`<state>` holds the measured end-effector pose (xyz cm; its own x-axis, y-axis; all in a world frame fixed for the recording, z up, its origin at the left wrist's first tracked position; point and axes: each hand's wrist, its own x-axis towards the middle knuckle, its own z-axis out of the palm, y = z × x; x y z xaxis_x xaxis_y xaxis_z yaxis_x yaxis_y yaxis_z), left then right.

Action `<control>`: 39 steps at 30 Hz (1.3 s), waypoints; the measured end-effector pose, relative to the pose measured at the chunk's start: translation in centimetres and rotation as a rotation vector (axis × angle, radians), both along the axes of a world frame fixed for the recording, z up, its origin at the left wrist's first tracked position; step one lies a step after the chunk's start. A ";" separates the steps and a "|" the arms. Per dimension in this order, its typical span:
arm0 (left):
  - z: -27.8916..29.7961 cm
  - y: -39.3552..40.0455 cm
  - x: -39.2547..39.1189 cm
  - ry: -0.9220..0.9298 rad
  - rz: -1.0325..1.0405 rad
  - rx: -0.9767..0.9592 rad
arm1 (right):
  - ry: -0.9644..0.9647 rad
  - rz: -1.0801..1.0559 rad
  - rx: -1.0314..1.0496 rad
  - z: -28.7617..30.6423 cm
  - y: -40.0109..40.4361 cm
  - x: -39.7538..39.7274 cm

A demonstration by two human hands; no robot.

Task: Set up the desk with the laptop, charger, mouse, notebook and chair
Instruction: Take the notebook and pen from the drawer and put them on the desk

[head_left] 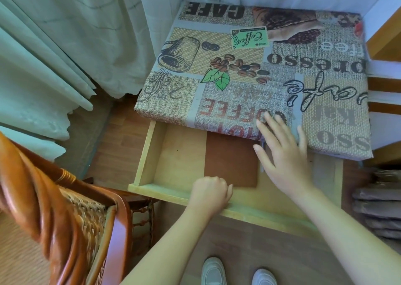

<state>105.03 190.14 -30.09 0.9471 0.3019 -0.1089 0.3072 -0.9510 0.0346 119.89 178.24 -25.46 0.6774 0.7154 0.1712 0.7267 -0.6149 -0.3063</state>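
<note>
Pale curtains (65,46) hang behind and to the left of the surface (249,68), which wears a coffee-print cloth with lettering upside down to the viewer. Surface top carries nothing but the cloth. Its right side meets light wooden furniture (384,44), cut off by the frame edge.

Drawer (178,154) under the near edge stands pulled out. 1 flat brown notebook (231,161) lies on the drawer floor, its far end hidden under the overhanging cloth. Bare drawer floor shows to the left of the notebook. A thin grey object just beside the notebook's right edge is mostly covered by the hand and cannot be identified.

Left hand (209,192): grip closed, fingers curled over the drawer's front rail. Right hand (286,154): grip open, fingers spread and straight, blurred, over the drawer's right half with fingertips reaching the cloth edge; whether it touches anything cannot be told.

Chair (65,209), wicker with a glossy wooden frame, sits at lower left, well apart from the drawer's left corner, partly cut off and blurred. Wooden floor (121,137) shows between chair and drawer.

Stacked dark items (377,206) at right are blurred and unreadable. 2 white shoes (236,272) stand at the bottom edge, cropped.
</note>
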 end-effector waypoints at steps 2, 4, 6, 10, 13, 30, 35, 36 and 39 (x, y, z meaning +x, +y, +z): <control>-0.1 0.0 0.1 -0.028 0.033 -0.003 | -0.029 -0.007 0.185 -0.9 -1.7 -1.5; -0.3 0.3 0.4 -0.057 0.114 -0.017 | -0.007 -0.025 0.279 -2.4 -3.5 -3.1; -0.6 0.9 0.8 -0.093 0.138 -0.056 | 0.132 -0.063 0.286 -3.8 -4.8 -4.1; -0.8 1.9 2.3 0.015 0.213 -0.286 | 0.570 -0.279 0.359 -5.3 -4.2 -3.3; -1.3 2.6 3.1 0.020 0.305 -0.393 | 0.794 -0.373 0.430 -6.3 -2.5 -2.3; -2.5 2.8 3.3 -0.143 0.440 -0.445 | 1.019 -0.584 0.571 -7.4 1.0 -0.6; -2.3 2.9 3.1 -0.125 0.431 -0.441 | 1.060 -0.664 0.585 -7.3 1.7 -0.4; -2.3 3.0 3.0 -0.120 0.426 -0.436 | 1.065 -0.670 0.577 -7.4 1.7 -0.4; -2.4 3.2 3.0 -0.103 0.421 -0.416 | 1.057 -0.678 0.545 -7.8 2.1 -0.4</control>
